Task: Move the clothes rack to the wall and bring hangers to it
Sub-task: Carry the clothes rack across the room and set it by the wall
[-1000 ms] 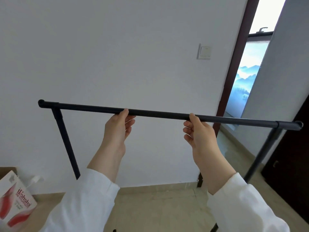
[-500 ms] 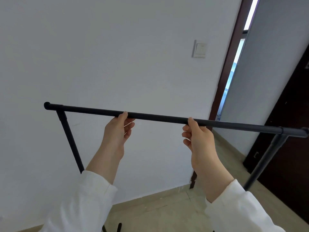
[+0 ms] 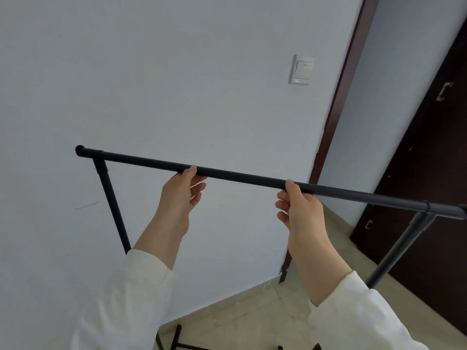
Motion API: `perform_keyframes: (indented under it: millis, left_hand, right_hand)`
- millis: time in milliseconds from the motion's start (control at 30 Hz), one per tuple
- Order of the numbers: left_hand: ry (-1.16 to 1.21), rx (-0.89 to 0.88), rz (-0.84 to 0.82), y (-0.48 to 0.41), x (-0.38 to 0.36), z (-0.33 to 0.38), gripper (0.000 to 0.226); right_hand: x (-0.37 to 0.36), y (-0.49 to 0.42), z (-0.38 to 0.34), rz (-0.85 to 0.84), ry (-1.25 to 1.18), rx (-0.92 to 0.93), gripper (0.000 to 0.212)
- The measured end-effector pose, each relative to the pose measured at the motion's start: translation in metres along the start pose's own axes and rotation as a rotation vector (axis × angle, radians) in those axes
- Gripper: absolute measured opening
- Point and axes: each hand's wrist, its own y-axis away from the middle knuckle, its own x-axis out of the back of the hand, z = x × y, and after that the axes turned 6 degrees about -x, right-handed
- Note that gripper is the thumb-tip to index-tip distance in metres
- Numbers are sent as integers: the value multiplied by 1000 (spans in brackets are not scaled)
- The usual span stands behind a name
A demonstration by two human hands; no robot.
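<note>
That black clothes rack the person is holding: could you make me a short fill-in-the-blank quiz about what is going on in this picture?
1. Both hands, the left hand and the right hand, grip the rack's top ____.
2. The clothes rack is coloured ____.
3. On the wall, right of the hands and higher up, sits a white light ____.
4. The number of hangers on the rack is ____.

Missing words: bar; black; switch; zero

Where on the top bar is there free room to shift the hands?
Top bar: bare between left hand and right hand, and from the left hand out to the left upright. Also bare from the right hand to the right upright.
</note>
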Motion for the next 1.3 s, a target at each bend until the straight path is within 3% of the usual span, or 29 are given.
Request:
perform_keyframes:
  millis: [567, 1300]
  left_hand:
    - [-1, -1, 3, -48, 6, -7, 14]
    - [-23, 1, -3, -52, 32, -3, 14]
  right_hand:
    - [-33, -30, 10, 3, 3, 1, 26]
    - [-43, -21, 22, -110, 28, 23, 21]
